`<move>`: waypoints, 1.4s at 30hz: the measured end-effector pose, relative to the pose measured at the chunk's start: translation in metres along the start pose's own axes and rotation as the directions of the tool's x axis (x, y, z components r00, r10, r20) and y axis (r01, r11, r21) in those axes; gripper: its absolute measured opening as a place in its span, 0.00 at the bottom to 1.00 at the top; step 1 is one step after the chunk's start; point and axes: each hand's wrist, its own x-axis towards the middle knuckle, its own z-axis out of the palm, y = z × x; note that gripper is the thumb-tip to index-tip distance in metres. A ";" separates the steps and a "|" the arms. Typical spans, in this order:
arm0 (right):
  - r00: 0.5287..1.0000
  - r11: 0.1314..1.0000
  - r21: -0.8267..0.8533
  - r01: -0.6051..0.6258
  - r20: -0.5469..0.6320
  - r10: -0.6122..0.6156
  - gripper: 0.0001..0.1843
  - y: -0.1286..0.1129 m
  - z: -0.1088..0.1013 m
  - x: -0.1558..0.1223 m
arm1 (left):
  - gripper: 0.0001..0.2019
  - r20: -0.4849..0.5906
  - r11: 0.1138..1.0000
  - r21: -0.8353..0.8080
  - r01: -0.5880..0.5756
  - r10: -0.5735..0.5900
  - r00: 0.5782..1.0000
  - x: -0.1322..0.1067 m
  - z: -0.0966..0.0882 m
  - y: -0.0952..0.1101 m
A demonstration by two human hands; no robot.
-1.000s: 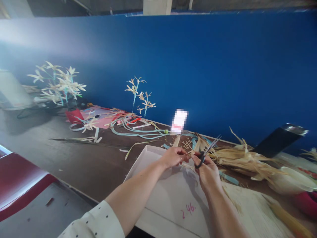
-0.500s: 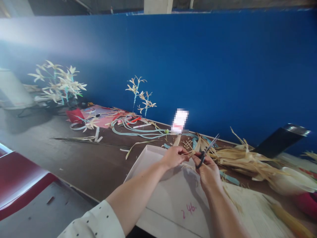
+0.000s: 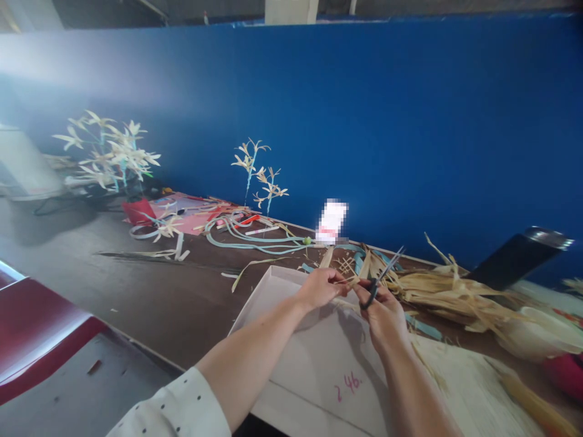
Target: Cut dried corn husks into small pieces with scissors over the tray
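My left hand (image 3: 320, 287) is closed in a pinch on a thin dried straw strip (image 3: 347, 281) above a shallow white cardboard box (image 3: 273, 298). My right hand (image 3: 384, 314) grips small black-handled scissors (image 3: 381, 276), their blades pointing up and right, slightly parted. The two hands almost touch over the box's far edge. A pile of dried straw-coloured husks (image 3: 449, 291) lies just behind and to the right of the hands.
The dark wooden table (image 3: 150, 291) holds light-blue strips (image 3: 255, 240), red paper scraps, straw flowers on stems (image 3: 257, 176) and a larger flower bunch (image 3: 109, 155) at far left. A blue wall (image 3: 387, 121) runs behind. A black cylinder (image 3: 517, 255) and a white bowl (image 3: 537, 331) sit right. A red panel (image 3: 31, 340) is at lower left.
Almost nothing differs; the hands stay together over the box with only a slight shift of the view.
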 end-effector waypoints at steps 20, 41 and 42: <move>0.871 0.928 -0.359 -0.094 0.421 0.251 0.24 -0.032 0.001 -0.021 | 0.12 -0.187 0.895 -0.446 0.010 -0.104 0.977 0.010 -0.028 0.002; 0.901 0.931 -0.349 -0.105 0.363 0.237 0.19 -0.017 -0.002 -0.012 | 0.12 -0.139 0.905 -0.425 0.018 -0.085 0.987 0.010 -0.030 0.002; 0.901 0.932 -0.349 -0.103 0.363 0.235 0.18 -0.017 -0.003 -0.012 | 0.12 -0.136 0.902 -0.431 0.018 -0.085 0.987 0.009 -0.030 0.003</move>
